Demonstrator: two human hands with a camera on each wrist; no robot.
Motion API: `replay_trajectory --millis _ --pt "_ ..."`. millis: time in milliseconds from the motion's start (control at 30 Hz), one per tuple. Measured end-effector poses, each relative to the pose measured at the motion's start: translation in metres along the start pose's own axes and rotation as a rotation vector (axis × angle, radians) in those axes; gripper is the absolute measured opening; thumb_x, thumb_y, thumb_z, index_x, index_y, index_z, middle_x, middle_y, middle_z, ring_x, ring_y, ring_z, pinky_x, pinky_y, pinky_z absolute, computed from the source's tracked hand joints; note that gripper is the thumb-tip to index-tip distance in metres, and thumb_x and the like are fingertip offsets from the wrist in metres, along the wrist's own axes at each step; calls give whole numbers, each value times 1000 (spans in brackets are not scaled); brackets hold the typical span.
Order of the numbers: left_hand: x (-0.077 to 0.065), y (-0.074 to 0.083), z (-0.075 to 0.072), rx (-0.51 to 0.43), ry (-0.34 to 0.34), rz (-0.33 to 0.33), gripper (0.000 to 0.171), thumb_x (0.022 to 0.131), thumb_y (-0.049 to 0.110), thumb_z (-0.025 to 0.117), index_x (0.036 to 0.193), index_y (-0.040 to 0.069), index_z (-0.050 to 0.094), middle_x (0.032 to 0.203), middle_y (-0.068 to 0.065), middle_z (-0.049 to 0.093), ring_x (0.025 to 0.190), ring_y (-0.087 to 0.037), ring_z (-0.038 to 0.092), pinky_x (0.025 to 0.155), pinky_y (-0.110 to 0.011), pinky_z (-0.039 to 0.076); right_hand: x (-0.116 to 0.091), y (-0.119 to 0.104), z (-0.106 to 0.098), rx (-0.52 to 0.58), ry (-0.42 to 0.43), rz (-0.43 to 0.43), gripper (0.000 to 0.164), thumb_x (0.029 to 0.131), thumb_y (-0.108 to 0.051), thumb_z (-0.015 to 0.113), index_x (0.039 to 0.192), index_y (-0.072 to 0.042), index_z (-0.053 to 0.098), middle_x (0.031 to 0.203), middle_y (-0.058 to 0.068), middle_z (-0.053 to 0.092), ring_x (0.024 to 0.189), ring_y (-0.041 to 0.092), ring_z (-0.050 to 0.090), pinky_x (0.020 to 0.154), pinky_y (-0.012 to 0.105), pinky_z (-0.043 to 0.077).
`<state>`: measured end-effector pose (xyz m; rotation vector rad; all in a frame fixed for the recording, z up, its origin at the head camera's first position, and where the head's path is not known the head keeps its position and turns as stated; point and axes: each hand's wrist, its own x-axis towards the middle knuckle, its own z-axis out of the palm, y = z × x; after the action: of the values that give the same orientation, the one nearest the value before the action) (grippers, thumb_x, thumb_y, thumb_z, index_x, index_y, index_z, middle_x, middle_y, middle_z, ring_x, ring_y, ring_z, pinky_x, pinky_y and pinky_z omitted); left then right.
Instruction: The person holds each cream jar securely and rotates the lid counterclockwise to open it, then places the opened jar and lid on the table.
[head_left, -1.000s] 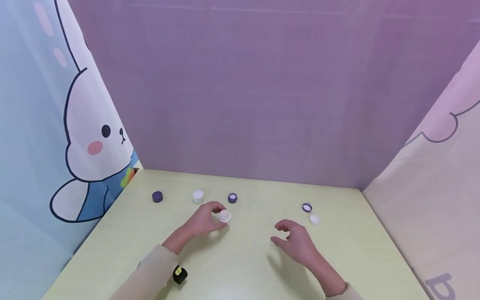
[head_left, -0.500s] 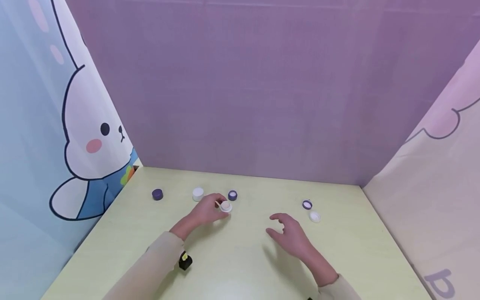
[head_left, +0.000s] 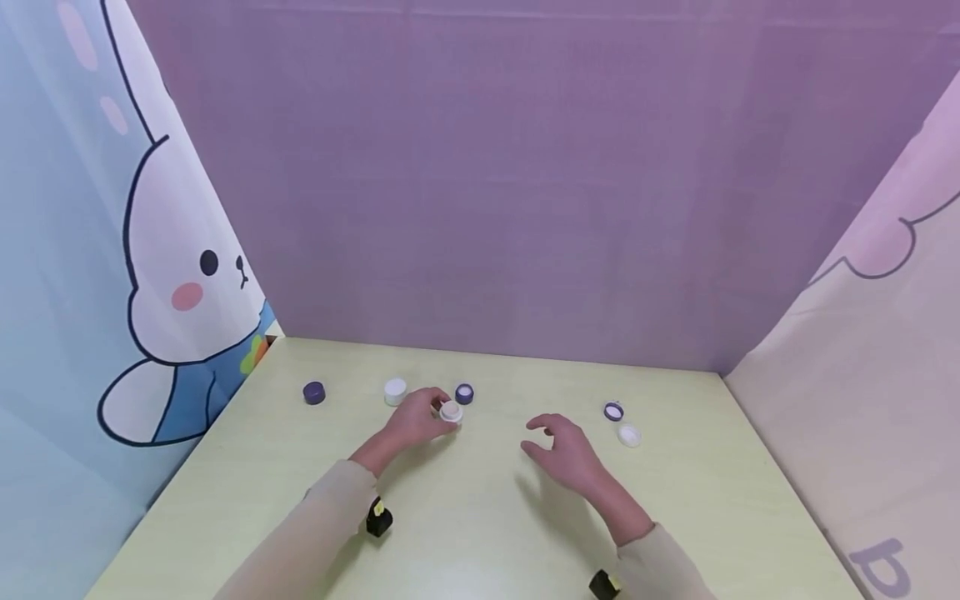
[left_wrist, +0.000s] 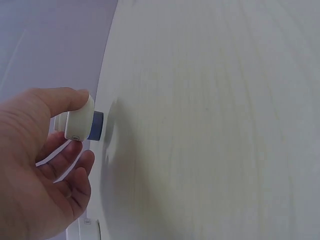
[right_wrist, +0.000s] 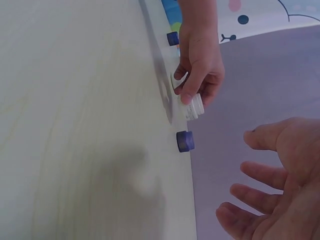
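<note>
My left hand (head_left: 417, 417) pinches a small white jar (head_left: 451, 412) between thumb and fingers. The jar is uncovered, its opening facing up, and it is held above the table, as its shadow shows. In the left wrist view the thumb (left_wrist: 70, 100) lies over the side of the jar (left_wrist: 79, 122). Just beyond it stands an uncovered purple jar (head_left: 464, 394). My right hand (head_left: 570, 457) hovers over the table to the right, thumb and fingers spread apart in a loose curve, holding nothing. A purple ring-shaped lid (head_left: 613, 411) and a white lid (head_left: 629, 435) lie beyond it.
Farther left on the table (head_left: 480, 533) stand a covered white jar (head_left: 395, 392) and a covered purple jar (head_left: 314, 393). A purple cloth (head_left: 480, 183) hangs at the back edge, with printed cloths on both sides.
My left hand has moved slightly away from me with the white jar, closer to the uncovered purple jar. My right hand has moved left and a little forward.
</note>
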<state>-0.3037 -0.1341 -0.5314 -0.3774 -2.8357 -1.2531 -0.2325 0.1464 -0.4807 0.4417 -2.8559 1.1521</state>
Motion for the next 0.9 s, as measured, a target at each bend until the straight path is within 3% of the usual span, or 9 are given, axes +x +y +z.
replay_trajectory --millis 367,667,900 --pt "6 -8 6 47 31 -7 40 71 18 87 102 5 66 87 0 62 80 -16 56 75 -35 48 -2 4 -6 -9 -17 2 27 89 -17 71 113 -5 66 114 7 64 109 36 57 90 46 46" --pt "9 -10 5 41 52 -8 39 69 17 87 101 4 68 87 -2 63 82 -19 57 77 -37 48 -7 14 -7 19 -22 29 46 89 -19 71 128 -5 53 113 13 65 109 36 58 89 50 47" --pt "8 -13 5 50 47 -15 38 70 18 86 102 5 68 88 -1 63 83 -18 57 77 -36 49 -9 16 -7 2 -45 22 40 89 -18 71 124 -5 56 106 9 68 104 33 59 88 49 47"
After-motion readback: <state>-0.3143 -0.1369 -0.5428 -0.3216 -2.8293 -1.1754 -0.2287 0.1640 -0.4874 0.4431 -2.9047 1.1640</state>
